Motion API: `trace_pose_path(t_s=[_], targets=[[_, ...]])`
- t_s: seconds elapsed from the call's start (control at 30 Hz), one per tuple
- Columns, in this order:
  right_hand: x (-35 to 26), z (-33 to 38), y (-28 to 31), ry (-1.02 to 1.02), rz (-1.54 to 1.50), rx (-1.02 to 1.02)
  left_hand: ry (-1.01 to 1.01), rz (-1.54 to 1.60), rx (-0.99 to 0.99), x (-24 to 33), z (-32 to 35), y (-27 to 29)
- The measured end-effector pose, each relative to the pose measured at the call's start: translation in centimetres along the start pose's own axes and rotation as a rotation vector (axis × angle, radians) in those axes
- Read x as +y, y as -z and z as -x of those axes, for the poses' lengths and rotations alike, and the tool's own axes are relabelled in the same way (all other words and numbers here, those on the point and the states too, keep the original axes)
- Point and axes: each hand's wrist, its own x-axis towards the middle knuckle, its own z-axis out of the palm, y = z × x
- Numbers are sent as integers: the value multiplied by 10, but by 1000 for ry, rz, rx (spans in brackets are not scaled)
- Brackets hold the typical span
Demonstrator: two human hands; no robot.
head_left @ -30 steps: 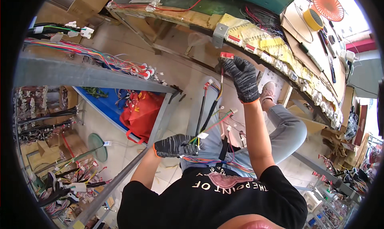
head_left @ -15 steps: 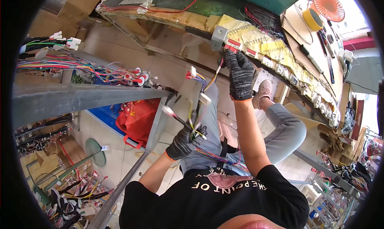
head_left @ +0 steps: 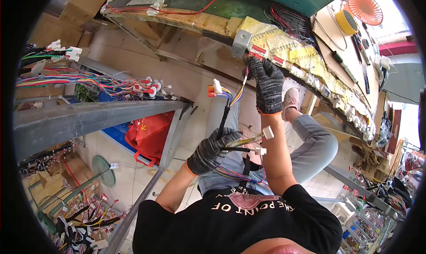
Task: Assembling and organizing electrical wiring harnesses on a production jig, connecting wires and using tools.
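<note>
My left hand point(head_left: 213, 151), in a dark grey knitted glove, is closed around a wire harness point(head_left: 225, 116) with a black-taped trunk. From that fist, short branches stick out to the right, ending in a white connector point(head_left: 267, 132) and a smaller white plug point(head_left: 261, 151). Above it the trunk splits into coloured wires; one group ends at a red-and-white connector point(head_left: 211, 91). Another group runs up to my gloved right hand point(head_left: 267, 85), whose fingertips pinch it just below a red socket block point(head_left: 258, 51) on the bench edge. The fingers hide that wire end.
Beside the red block stands a metal bracket point(head_left: 241, 43). White sockets and yellow labels point(head_left: 284, 43) line the bench edge. A grey metal frame point(head_left: 102, 116) crosses the left side, with hanging wire bundles point(head_left: 88, 80) behind it and a red bag point(head_left: 148, 136) below.
My left hand has moved slightly up and right, and turned. The white-ended branches that pointed up and left now point right. My right hand stays at the red block.
</note>
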Motion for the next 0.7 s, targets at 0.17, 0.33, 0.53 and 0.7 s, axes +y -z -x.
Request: trace_pose_path(t_s=[0.17,0.33,0.53,0.7], targets=[[6,-2,-7,-31,-19,152,75,-137,4,-4,4,-4],[1,7,41,8,207,-160,36,-224,35,-5,6,2],[-40,9,52,127,210,-736,-177,-361,-112,-6,-1,7],[-30,19,64,-85,-120,-601,-65,-281,-38,-14,-6,8]])
